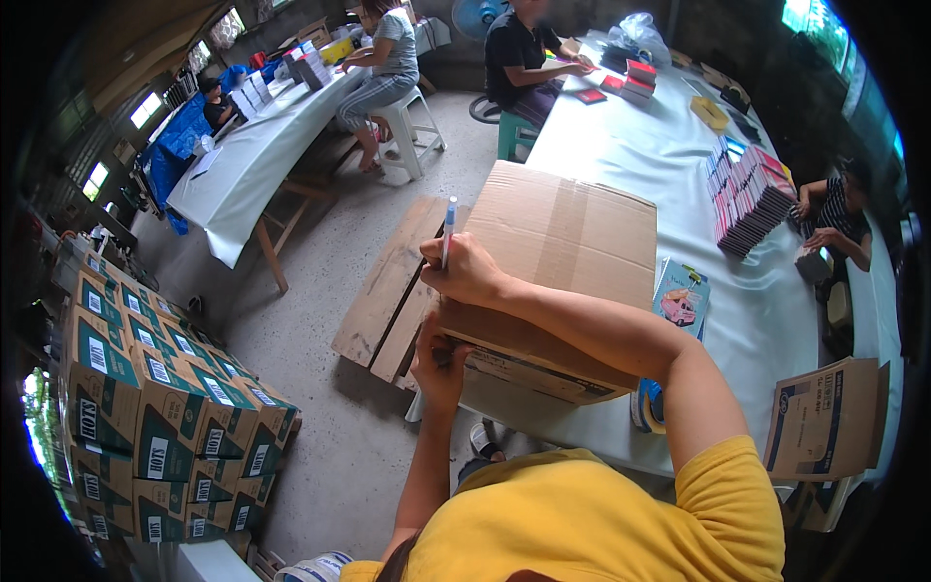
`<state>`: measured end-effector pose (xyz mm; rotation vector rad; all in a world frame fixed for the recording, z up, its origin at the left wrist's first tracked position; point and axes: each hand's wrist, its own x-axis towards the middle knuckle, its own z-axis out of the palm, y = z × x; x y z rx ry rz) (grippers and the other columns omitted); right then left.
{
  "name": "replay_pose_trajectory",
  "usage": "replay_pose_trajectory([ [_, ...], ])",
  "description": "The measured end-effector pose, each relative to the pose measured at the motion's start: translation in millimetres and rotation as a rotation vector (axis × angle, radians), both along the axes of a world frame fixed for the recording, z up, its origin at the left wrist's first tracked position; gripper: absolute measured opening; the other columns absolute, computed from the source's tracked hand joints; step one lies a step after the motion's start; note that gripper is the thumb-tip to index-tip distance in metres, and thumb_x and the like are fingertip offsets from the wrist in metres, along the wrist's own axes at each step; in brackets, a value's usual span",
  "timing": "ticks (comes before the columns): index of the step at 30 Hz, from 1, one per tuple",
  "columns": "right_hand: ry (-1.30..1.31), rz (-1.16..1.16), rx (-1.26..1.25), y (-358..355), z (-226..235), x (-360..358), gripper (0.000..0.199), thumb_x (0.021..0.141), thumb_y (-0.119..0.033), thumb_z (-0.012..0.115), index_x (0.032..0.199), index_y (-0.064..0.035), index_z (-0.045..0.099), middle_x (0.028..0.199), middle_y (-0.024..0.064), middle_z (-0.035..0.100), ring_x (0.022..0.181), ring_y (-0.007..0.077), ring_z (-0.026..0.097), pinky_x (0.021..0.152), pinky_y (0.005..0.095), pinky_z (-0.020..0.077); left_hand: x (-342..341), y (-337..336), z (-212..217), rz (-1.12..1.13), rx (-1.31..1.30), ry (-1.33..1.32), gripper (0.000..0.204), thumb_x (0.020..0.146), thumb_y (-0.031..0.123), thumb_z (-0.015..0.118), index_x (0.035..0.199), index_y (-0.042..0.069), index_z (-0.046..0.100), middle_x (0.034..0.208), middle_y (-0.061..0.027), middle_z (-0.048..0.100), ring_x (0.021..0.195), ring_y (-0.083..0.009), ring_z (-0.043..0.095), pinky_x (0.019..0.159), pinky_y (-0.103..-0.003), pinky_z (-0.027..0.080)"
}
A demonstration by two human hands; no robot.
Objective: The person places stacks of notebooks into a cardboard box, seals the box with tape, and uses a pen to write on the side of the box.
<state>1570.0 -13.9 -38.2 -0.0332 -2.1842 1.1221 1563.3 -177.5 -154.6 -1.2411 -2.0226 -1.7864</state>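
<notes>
A sealed brown cardboard box [567, 242] lies on the edge of a long table covered in pale blue cloth [669, 155]. My right hand [464, 272] rests on the box's near left corner, shut on a blue and white pen [448, 228] held upright. My left hand [438, 367] presses against the box's left side below that corner, its fingers curled on the cardboard.
A small picture book [681, 296] lies right of the box, with a tape roll [648, 405] near the table edge. Stacked books [749, 194] stand further along. Green and white cartons [155, 388] are piled at left. A wooden pallet [388, 291] lies on the floor. Other people sit at both tables.
</notes>
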Motion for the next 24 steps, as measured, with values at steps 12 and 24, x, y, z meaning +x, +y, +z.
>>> replay_pose_trajectory([
  [12, 0.002, -0.003, -0.01, -1.0, -0.2, -1.1, 0.028, 0.07, -0.005, 0.062, 0.063, 0.0002, 0.035, 0.052, 0.0134, 0.035, 0.05, 0.0252, 0.032, 0.049, 0.038, 0.0355, 1.2, 0.9, 0.3, 0.025, -0.001, -0.006, 0.075, 0.077, 0.013, 0.08, 0.14, 0.005, 0.041, 0.068, -0.0023, 0.058, 0.063, -0.0105, 0.056, 0.061, -0.024, 0.047],
  [24, 0.029, -0.032, 0.009, -0.1, 1.0, -0.9, 0.025, 0.07, -0.005, 0.062, 0.063, 0.0003, 0.038, 0.053, 0.0146, 0.039, 0.049, 0.0296, 0.034, 0.049, 0.0389, 0.0371, 2.9, 0.3, 2.0, 0.026, 0.031, -0.087, 0.073, 0.073, 0.013, 0.082, 0.137, 0.005, 0.047, 0.068, -0.0046, 0.053, 0.062, -0.0167, 0.052, 0.06, -0.03, 0.047],
])
